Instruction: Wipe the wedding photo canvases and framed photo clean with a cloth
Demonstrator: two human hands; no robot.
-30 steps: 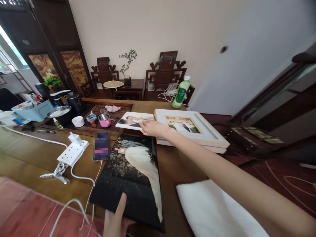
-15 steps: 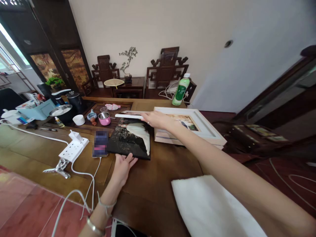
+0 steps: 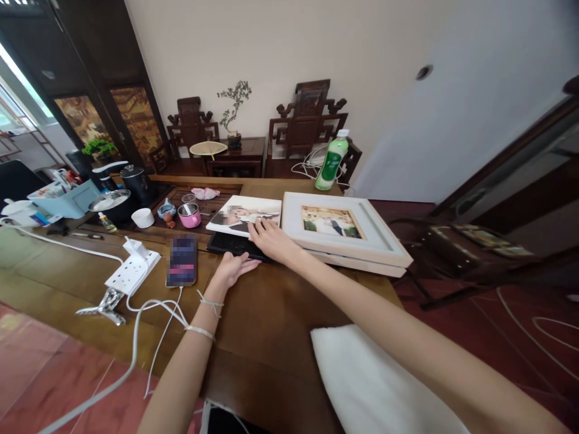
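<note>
A white-edged photo panel [image 3: 239, 208], showing people in pale and dark clothes, rests over a black photo panel [image 3: 230, 243], with only the black one's near strip showing. My right hand [image 3: 271, 238] has its fingers bent over the white panel's near right corner; its thumb is hidden. At the black panel's near edge lies my left hand [image 3: 233, 268], fingers stretched out to the right and touching that edge. Just right of both panels is a pale picture frame [image 3: 289, 211] with a couple's photo, stacked on another frame.
A phone [image 3: 181, 260] on a cable and a white power strip [image 3: 132, 268] lie to the left. Behind are a pink cup [image 3: 189, 215], a white cup [image 3: 143, 218] and a tilted green bottle [image 3: 332, 160]. White padding [image 3: 371, 374] covers the near right.
The white-edged panel has gone from nearly edge-on to lying flatter, its picture now facing up. The black panel has moved away from me, mostly beneath it. Both hands moved along.
</note>
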